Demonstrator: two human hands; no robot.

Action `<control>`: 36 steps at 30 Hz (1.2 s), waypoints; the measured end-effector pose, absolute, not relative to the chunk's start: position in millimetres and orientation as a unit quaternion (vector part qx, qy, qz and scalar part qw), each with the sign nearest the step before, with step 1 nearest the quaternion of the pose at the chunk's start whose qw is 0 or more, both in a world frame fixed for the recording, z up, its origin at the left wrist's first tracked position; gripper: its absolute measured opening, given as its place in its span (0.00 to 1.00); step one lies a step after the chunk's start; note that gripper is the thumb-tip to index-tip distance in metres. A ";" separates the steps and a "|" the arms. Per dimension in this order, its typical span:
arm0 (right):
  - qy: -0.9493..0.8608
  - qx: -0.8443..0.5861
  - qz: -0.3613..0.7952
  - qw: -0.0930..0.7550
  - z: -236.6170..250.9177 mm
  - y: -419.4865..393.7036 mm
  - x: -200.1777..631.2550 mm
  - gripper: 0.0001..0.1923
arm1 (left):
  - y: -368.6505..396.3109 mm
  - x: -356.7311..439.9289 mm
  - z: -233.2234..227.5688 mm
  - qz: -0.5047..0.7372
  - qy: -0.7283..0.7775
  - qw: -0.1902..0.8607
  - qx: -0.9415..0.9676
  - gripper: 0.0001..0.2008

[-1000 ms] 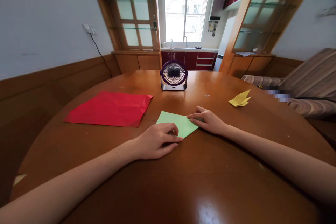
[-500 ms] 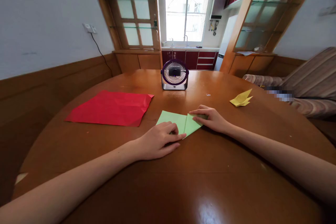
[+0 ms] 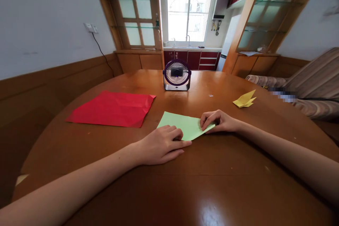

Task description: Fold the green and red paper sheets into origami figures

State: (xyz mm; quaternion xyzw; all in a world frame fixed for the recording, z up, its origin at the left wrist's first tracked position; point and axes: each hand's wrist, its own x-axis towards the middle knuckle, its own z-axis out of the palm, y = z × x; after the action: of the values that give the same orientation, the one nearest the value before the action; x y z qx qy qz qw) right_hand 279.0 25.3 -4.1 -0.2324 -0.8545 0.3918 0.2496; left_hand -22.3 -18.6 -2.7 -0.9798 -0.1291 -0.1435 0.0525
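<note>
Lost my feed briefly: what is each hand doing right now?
Left hand: fingers flat, pressing the green paper.
Right hand: pinching the green paper's right corner.

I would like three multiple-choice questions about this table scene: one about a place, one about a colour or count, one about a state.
1. Where is the small purple desk fan?
A. at the table's far edge
B. on the red sheet
C. beside the left hand

2. What colour is the paper under both hands?
A. yellow
B. light green
C. red

3. How does the large red paper sheet lie?
A. rolled up
B. crumpled into a ball
C. flat and creased

Answers:
1 A: the fan stands far from the hands.
2 B: left hand and right hand press light green paper.
3 C: the red sheet lies spread out.
</note>
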 end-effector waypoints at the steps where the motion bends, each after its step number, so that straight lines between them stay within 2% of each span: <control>1: -0.859 -0.224 0.393 0.239 -4.0 26.2 281.3 0.09 | -18.5 -22.1 -2.8 -0.147 -0.134 0.041 -0.979 0.16; 9: -0.871 -0.211 0.401 0.187 1.1 28.9 290.0 0.12 | -16.6 -22.7 -6.5 -0.202 -0.156 -0.009 -0.967 0.13; 16: -0.815 -0.312 0.423 0.245 0.3 20.0 274.9 0.16 | -15.4 -24.6 -5.2 -0.210 -0.154 -0.038 -0.965 0.13; 22: -0.801 -0.382 0.354 0.296 -6.3 20.6 258.8 0.15 | -14.9 -25.8 -6.8 -0.210 -0.151 -0.044 -0.965 0.14; 28: -0.817 -0.436 0.237 0.293 -10.2 25.3 249.2 0.16 | -14.5 -27.0 -8.0 -0.202 -0.151 -0.038 -0.967 0.15; 36: -0.833 -0.425 0.222 0.276 -11.0 26.7 252.0 0.17 | -14.6 -22.7 -6.9 -0.214 -0.170 -0.042 -0.961 0.15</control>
State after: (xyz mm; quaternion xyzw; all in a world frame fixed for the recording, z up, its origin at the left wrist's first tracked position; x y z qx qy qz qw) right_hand 252.0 26.7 -11.0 -0.4251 -0.8328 0.2224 0.2763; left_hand -22.7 -14.6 -6.9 -0.9610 -0.1701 -0.2138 -0.0424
